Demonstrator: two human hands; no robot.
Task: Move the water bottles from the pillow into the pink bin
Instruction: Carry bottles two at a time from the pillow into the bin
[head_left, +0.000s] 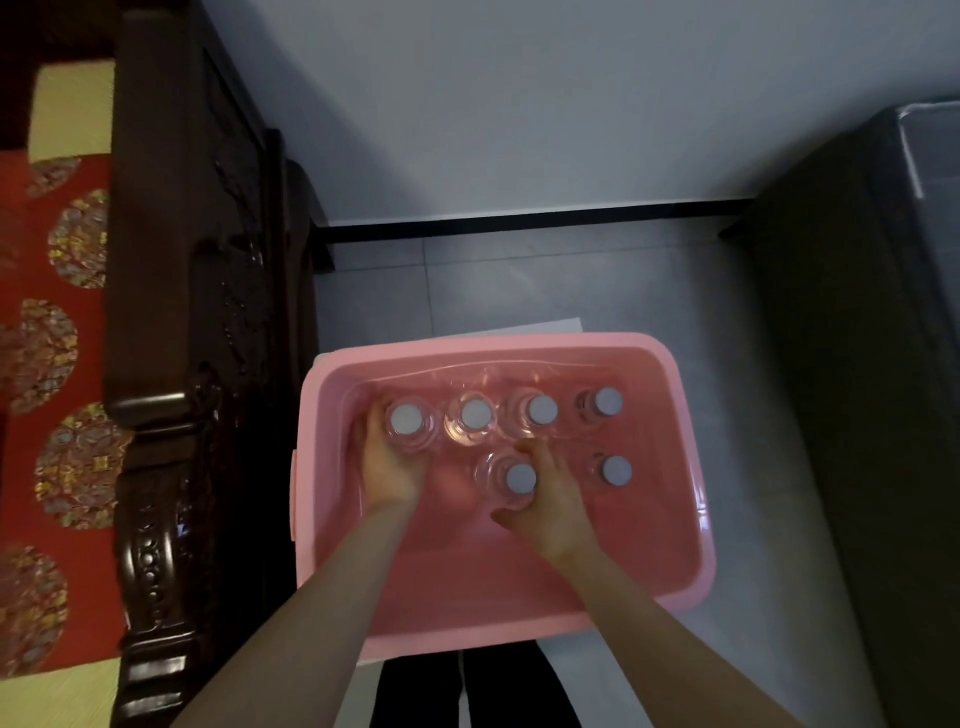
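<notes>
A pink bin (691, 525) stands on the floor below me with several clear water bottles upright inside, grey caps up. My left hand (387, 470) is wrapped around the far-left bottle (408, 420) in the back row. My right hand (550, 506) grips a bottle (519, 478) in the front row, near the bin's middle. Two bottles (477, 413) (542, 409) stand between in the back row. Two more bottles (608, 401) (616, 470) are at the right. No pillow is in view.
A dark carved wooden bed frame (171, 364) runs along the left, touching the bin's left side, with a red patterned cover (52, 338) beyond it. A dark cabinet (857, 364) stands at the right. Grey floor tiles (519, 280) and a white wall lie ahead.
</notes>
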